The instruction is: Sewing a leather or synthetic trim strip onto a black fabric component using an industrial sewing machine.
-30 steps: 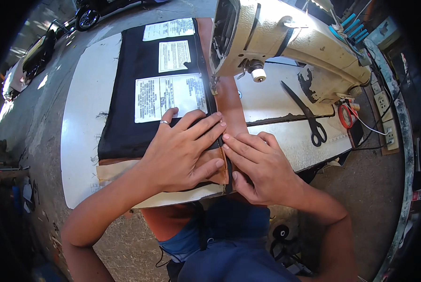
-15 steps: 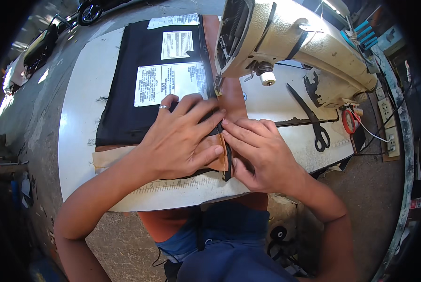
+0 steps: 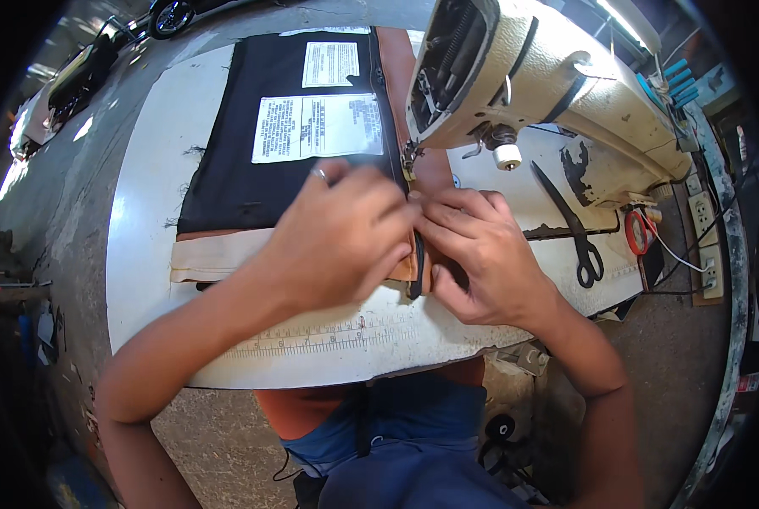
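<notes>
A black fabric panel point(image 3: 227, 191) with white printed labels and brown leather-like edging lies on the sewing table, its right seam under the needle area of a cream sewing machine point(image 3: 558, 81). My left hand point(image 3: 337, 237), with a ring on one finger, is over the panel's near right corner; motion blurs its fingers. Just right of the seam, my right hand point(image 3: 485, 254) has its fingers together and its thumb bent in, closed on the brown edging. A dark strip point(image 3: 417, 276) runs along the seam between the hands. The hands cover part of the near corner.
Black-handled scissors point(image 3: 574, 225) lie on the table right of my right hand. A measuring scale point(image 3: 312, 341) runs along the near edge. Beyond the scissors are a red tape roll point(image 3: 636, 233) and power sockets point(image 3: 706, 242) with cables. A wheel point(image 3: 172, 17) shows at the far left.
The panel has moved away from me, baring more of the measuring scale. Both hands have shifted slightly forward with it, and my left hand has drawn its fingers in, blurred.
</notes>
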Available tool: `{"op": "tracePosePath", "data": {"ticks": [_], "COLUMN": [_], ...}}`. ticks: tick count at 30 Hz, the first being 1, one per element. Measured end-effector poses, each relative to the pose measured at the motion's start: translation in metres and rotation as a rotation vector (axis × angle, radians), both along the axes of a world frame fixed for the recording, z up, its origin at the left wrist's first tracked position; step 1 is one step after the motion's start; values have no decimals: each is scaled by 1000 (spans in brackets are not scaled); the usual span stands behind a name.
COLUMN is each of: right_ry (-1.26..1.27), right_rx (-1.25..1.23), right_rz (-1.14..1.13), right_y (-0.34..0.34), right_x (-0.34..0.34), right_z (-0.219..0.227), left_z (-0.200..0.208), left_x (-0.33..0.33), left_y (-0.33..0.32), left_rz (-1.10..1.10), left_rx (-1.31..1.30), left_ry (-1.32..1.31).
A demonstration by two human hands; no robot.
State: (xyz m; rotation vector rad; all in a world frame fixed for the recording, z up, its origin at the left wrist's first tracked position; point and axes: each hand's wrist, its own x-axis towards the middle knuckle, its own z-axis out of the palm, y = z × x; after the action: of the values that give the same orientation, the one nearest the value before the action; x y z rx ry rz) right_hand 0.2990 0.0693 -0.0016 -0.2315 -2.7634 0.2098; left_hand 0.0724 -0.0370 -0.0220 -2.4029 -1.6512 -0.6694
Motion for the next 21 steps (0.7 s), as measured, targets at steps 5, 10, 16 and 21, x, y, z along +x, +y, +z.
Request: {"op": "tracePosePath", "data": {"ticks": [5, 10, 16, 21], "right_ry": [39, 93, 103, 110], "right_rx": [-37, -80, -97, -94], "right_rz": [21, 55, 59, 36], "right_y": [-4, -6, -6, -2], "right_x": [8, 15, 17, 12], "right_z": [-6, -7, -8, -10], "left_z": [8, 1, -3, -4], "left_x": [14, 19, 19, 13], "left_y": [-27, -29, -23, -16], "left_rz": [-248, -190, -192, -176], "left_rx": [-42, 33, 116, 112], "left_ry": [-175, -188, -127, -141]}}
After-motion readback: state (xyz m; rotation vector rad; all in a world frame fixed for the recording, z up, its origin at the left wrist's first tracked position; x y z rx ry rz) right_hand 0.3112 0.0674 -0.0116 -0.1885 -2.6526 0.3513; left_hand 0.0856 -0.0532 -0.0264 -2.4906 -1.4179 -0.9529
